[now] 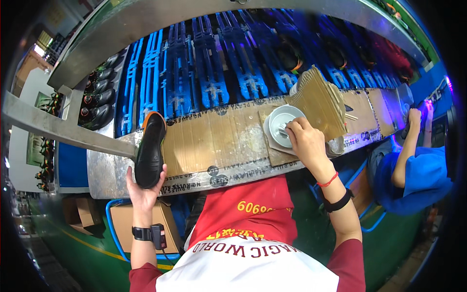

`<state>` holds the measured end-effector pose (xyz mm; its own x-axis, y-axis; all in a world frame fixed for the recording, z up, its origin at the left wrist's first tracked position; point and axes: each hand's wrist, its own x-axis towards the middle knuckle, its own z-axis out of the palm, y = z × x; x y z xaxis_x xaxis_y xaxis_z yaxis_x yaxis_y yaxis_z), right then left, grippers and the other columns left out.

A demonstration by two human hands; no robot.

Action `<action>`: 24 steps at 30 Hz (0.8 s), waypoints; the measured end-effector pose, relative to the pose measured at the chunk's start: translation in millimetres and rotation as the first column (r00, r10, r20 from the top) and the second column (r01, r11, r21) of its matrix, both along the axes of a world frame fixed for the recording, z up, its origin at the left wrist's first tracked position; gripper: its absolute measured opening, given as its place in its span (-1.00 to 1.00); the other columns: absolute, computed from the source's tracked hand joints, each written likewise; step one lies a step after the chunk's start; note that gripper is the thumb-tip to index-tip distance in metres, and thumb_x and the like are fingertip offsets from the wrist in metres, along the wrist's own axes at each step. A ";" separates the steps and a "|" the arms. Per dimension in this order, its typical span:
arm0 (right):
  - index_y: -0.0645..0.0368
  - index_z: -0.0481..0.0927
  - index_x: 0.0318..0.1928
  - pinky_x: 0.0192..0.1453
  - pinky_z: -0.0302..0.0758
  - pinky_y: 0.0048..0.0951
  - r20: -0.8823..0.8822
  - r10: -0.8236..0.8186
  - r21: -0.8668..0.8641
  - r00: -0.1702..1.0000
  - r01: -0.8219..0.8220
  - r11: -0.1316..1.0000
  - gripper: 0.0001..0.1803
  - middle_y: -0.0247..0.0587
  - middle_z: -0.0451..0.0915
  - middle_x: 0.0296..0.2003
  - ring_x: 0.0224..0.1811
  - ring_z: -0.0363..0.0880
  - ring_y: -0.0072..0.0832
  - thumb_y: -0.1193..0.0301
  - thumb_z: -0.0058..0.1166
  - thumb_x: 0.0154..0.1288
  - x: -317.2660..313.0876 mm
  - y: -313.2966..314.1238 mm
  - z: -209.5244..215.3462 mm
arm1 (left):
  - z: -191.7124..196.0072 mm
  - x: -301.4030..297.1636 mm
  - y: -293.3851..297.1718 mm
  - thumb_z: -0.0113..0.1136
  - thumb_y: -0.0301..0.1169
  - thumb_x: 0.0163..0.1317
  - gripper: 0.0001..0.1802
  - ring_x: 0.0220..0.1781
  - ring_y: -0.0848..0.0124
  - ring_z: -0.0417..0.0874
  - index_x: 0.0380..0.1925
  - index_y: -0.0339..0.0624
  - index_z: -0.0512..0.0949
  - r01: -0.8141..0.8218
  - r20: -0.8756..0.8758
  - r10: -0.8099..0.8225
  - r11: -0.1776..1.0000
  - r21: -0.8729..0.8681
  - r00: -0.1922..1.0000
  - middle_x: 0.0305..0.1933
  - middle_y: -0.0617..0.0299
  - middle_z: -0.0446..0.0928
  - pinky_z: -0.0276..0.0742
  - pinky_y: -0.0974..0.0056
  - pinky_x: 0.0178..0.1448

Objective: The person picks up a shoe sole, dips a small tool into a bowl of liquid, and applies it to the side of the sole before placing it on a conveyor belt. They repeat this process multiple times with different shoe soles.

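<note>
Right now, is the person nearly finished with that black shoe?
Looks like an early stage. Done: the left hand has the black shoe up, sole outward. In hand: the right hand is at the white bowl, holding a small tool in it. Left: nothing from the bowl visibly touches the shoe yet, and more shoes wait on the left.

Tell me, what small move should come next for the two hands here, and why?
Probably lift the right hand out of the white bowl and carry it toward the black shoe. That hand reaches into the bowl on the cardboard-covered bench, seemingly gripping a small tool, though this is unclear, while the left hand holds the shoe at its heel, sole up.
</note>
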<state>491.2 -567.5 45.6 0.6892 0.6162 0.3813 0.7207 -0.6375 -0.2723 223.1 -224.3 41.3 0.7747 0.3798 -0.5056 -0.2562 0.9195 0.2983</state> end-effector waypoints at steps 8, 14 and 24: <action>0.12 0.62 -0.28 -0.42 0.55 -0.21 0.014 0.018 -0.011 1.000 -0.018 1.000 -0.91 -0.18 0.58 -0.28 -0.49 0.62 -0.14 0.41 0.15 0.21 -0.6 -2.9 12.7 | 15.4 29.2 -32.4 -0.01 0.07 0.35 -0.26 0.26 0.05 0.45 0.34 -0.20 0.18 0.164 0.092 -0.214 0.910 0.382 0.973 0.30 -0.11 0.32 0.46 -0.03 0.28; 0.13 0.61 -0.29 -0.39 0.56 -0.29 0.046 0.031 0.019 0.998 -0.032 0.999 -0.93 -0.22 0.59 -0.29 -0.41 0.65 -0.22 0.48 0.17 0.18 -0.1 -10.0 13.6 | 25.7 73.4 -58.3 0.55 -0.40 -0.10 -0.16 0.17 0.27 0.53 0.18 -0.34 0.30 0.292 -0.163 -0.350 0.358 0.887 0.922 0.14 0.08 0.47 0.44 0.15 0.26; 0.21 0.59 -0.28 -0.37 0.55 -0.37 -0.020 0.353 0.404 0.935 -0.315 0.859 -0.83 -0.16 0.60 -0.27 -0.39 0.63 -0.25 0.57 0.26 0.08 -33.0 -1.5 53.6 | 62.5 115.9 -110.0 0.60 -0.19 -0.22 -0.21 0.06 0.28 0.59 0.03 -0.27 0.46 0.185 -0.406 -0.382 -0.499 0.847 0.830 0.03 0.13 0.55 0.45 0.17 0.21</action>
